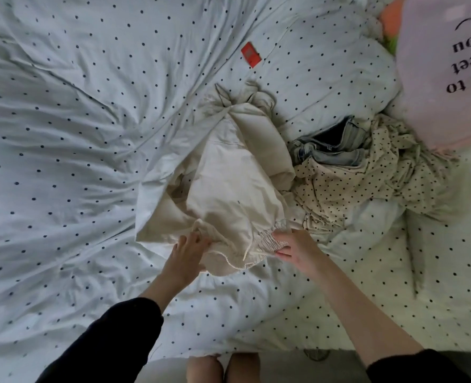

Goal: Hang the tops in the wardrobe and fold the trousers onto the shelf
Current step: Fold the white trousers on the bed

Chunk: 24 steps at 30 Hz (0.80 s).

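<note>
Cream trousers [223,189] gripped by both hands; pillow [444,73] print (upside down) "you"

Both hands, left hand [189,248] and right hand [293,248], grip the cream trousers [223,189] at the waistband on the bed [63,134].

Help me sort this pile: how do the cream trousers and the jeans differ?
The cream trousers are plain pale cloth; the jeans are faded blue denim. Both hands, left and right, grip the trousers' elastic waistband; nobody touches the jeans, half buried under a dotted garment. Both lie crumpled on the bed.
</note>
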Tool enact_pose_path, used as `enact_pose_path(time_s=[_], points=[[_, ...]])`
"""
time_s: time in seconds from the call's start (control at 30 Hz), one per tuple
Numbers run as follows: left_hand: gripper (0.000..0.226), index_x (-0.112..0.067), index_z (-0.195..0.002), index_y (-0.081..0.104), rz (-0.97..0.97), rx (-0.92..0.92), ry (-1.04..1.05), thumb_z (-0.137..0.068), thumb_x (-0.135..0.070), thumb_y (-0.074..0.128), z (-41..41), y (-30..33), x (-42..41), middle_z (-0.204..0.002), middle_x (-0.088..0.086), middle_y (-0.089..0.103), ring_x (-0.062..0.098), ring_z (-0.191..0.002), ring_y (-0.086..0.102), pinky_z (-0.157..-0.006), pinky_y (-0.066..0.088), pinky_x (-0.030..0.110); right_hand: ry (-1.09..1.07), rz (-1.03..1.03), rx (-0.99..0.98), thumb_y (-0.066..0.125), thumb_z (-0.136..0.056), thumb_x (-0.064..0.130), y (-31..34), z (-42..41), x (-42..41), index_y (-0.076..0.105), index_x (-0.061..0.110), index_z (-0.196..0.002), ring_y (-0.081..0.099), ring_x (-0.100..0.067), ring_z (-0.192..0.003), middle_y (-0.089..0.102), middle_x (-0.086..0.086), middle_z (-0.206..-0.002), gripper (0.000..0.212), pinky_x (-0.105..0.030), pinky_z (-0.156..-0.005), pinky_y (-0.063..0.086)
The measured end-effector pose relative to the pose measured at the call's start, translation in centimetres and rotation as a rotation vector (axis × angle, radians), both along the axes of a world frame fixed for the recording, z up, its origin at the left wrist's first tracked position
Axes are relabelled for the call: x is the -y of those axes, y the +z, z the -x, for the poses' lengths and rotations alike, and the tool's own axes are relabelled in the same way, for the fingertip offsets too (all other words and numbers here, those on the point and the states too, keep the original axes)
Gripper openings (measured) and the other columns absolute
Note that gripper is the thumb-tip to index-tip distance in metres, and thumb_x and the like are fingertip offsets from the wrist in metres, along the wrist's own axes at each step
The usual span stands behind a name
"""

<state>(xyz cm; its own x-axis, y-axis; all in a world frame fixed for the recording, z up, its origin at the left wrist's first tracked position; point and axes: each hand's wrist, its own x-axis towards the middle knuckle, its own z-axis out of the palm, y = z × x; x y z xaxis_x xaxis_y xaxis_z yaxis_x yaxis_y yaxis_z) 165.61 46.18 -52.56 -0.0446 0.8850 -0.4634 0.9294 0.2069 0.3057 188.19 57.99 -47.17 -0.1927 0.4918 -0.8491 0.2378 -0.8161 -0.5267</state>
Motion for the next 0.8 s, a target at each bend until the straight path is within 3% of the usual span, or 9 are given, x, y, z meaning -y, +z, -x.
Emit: enact_pose_path(time_s=[0.1, 0.2, 0.27, 0.37, 0.43, 0.5, 0.6, 0.7, 0.8], points=[[0.033, -0.009, -0.122, 0.054, 0.022, 0.03, 0.07, -0.09, -0.002, 0.047, -0.3, 0.2, 1.2, -0.125, 0.013, 0.051, 0.03, -0.102, 0.054, -0.082, 0.048, 0.038, 0.002, -0.087, 0.122, 0.06, -0.088, 0.007, -0.2, -0.6, 1.5, 0.054, 0.006, -0.107, 0.062, -0.021, -0.092, 0.062, -0.01, -0.104, 0.02, -0.024, -0.069, 0.051], [0.024, -0.012, -0.081, 0.069, -0.037, -0.017, 0.032, -0.067, 0.007, 0.071, -0.3, 0.8, 3.4, -0.083, 0.009, 0.064, 0.027, -0.068, 0.059, -0.051, 0.049, 0.033, 0.073, -0.232, 0.322, 0.06, -0.086, 0.01, -0.8, -1.5, 3.2, 0.054, 0.008, -0.104, 0.06, -0.024, -0.091, 0.059, -0.006, -0.095, 0.02, -0.037, -0.081, 0.054], [0.031, -0.015, -0.072, 0.071, -0.026, -0.116, -0.021, -0.054, 0.011, 0.074, -0.3, 1.0, 5.9, -0.072, 0.006, 0.064, 0.027, -0.064, 0.059, -0.048, 0.05, 0.033, 0.161, -0.313, 0.435, 0.059, -0.086, 0.012, -1.0, -2.0, 4.7, 0.051, 0.01, -0.099, 0.055, -0.021, -0.083, 0.055, -0.003, -0.087, 0.015, -0.033, -0.074, 0.048], [0.03, -0.015, -0.103, 0.067, 0.089, -0.08, 0.043, -0.079, -0.001, 0.056, -1.6, 1.4, 10.0, -0.097, 0.01, 0.064, 0.033, -0.096, 0.057, -0.075, 0.05, 0.04, 0.214, -0.223, 0.476, 0.059, -0.085, 0.012, -2.0, -2.8, 7.1, 0.05, 0.01, -0.083, 0.047, -0.016, -0.066, 0.049, -0.002, -0.076, 0.009, -0.028, -0.06, 0.037], [0.035, -0.02, -0.12, 0.055, 0.16, -0.111, 0.043, -0.088, -0.01, 0.046, -2.2, 1.0, 12.0, -0.116, 0.006, 0.056, 0.029, -0.11, 0.049, -0.085, 0.043, 0.036, 0.23, -0.136, 0.481, 0.062, -0.083, 0.014, -2.8, -3.3, 8.3, 0.055, 0.008, -0.083, 0.052, -0.02, -0.071, 0.053, -0.005, -0.078, 0.009, -0.033, -0.067, 0.045], [0.032, -0.018, -0.124, 0.048, 0.229, -0.085, 0.066, -0.092, -0.017, 0.047, -2.8, 0.9, 13.7, -0.121, 0.006, 0.051, 0.028, -0.111, 0.047, -0.084, 0.044, 0.036, 0.223, -0.086, 0.462, 0.065, -0.081, 0.016, -3.5, -3.8, 9.2, 0.059, 0.005, -0.092, 0.054, -0.022, -0.075, 0.057, -0.007, -0.082, 0.016, -0.038, -0.074, 0.049], [0.04, -0.008, -0.119, 0.052, 0.192, 0.014, 0.108, -0.088, -0.033, 0.06, -3.9, 1.4, 14.6, -0.114, 0.012, 0.055, 0.034, -0.107, 0.052, -0.081, 0.049, 0.044, 0.185, -0.094, 0.442, 0.066, -0.081, 0.017, -3.3, -4.3, 9.8, 0.057, 0.005, -0.086, 0.051, -0.021, -0.07, 0.052, -0.006, -0.074, 0.016, -0.039, -0.072, 0.048], [0.061, -0.014, -0.129, 0.04, 0.343, -0.069, 0.049, -0.083, -0.049, 0.06, -4.7, 2.6, 14.0, -0.129, 0.004, 0.047, 0.026, -0.12, 0.044, -0.092, 0.04, 0.039, 0.13, -0.112, 0.453, 0.068, -0.081, 0.016, -2.7, -4.6, 9.9, 0.055, 0.006, -0.083, 0.054, -0.023, -0.078, 0.053, -0.006, -0.077, 0.016, -0.042, -0.085, 0.051], [0.07, -0.012, -0.135, 0.031, 0.378, -0.185, -0.035, -0.082, -0.045, 0.064, -5.7, 3.5, 13.9, -0.138, 0.006, 0.038, 0.025, -0.125, 0.041, -0.097, 0.039, 0.04, 0.062, -0.132, 0.432, 0.071, -0.079, 0.015, -2.1, -5.0, 10.0, 0.056, 0.003, -0.09, 0.06, -0.027, -0.086, 0.057, -0.008, -0.085, 0.022, -0.043, -0.089, 0.052]])
